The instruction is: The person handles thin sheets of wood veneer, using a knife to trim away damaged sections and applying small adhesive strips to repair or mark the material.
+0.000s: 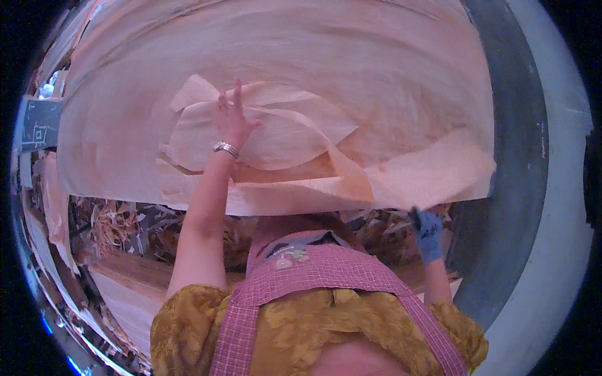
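Thin pinkish wood veneer sheets lie in a broad stack (301,44) in front of me. On top are loose, torn veneer pieces (282,141) with curled edges. My bare left hand (233,119), wearing a metal-band wristwatch (226,148), presses on these pieces with its fingers spread. At the near right edge of the stack, my right hand (428,233) wears a blue-grey glove with dark marks. Its fingers close at the lower edge of a raised, bent veneer strip (433,172); the fingertips are partly blurred.
Veneer scraps and shavings (119,225) fill the space below the stack's near edge. A dark grey band (520,125) runs along the right side, with a paler surface beyond. A blue-grey block (39,123) stands at the left edge, near more veneer pieces (55,188).
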`<state>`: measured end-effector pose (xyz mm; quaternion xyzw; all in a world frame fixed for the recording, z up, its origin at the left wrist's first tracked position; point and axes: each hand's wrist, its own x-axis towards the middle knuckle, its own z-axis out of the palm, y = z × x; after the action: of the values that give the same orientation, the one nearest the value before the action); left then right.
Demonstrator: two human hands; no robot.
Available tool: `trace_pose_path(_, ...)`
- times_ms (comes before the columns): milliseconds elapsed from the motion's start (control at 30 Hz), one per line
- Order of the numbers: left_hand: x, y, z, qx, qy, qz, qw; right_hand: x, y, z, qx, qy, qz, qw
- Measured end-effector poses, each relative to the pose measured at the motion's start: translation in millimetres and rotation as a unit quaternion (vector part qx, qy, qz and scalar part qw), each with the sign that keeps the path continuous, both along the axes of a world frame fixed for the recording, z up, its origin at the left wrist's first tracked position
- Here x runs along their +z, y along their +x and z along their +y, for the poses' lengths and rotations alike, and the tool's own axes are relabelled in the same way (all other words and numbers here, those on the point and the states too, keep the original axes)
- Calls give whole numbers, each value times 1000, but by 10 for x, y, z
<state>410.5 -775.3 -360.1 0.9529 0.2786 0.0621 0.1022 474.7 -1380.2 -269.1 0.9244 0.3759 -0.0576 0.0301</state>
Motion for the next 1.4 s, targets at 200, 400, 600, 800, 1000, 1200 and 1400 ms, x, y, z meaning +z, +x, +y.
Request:
trace_pose_path(200,394,43,-142,40,-71,113,990,391,-325,830,-49,-51,63,996)
trace_pose_path(400,404,-37,-198,48,-57,37,997,-741,708,3244,73,195,138,968)
trace_pose_path(600,385,-1729,-204,21,-65,-128,989,-1270,818,3573,26,103,161,981)
trace_pose_path(800,454,-2867,-702,33,28,188,981,-1073,750,3740,21,115,146,982)
trace_pose_path(1000,166,-3690,-1118,37,-29,250,967,-1217,811,3696,45,83,142,985)
trace_pose_path(1200,291,-4194,-919,120,-157,254,947,-1102,905,3903,98,77,230,965)
trace_pose_path(1400,-53,-5298,-28,167,-266,152,937,-1527,1266,3736,-55,139,329,932)
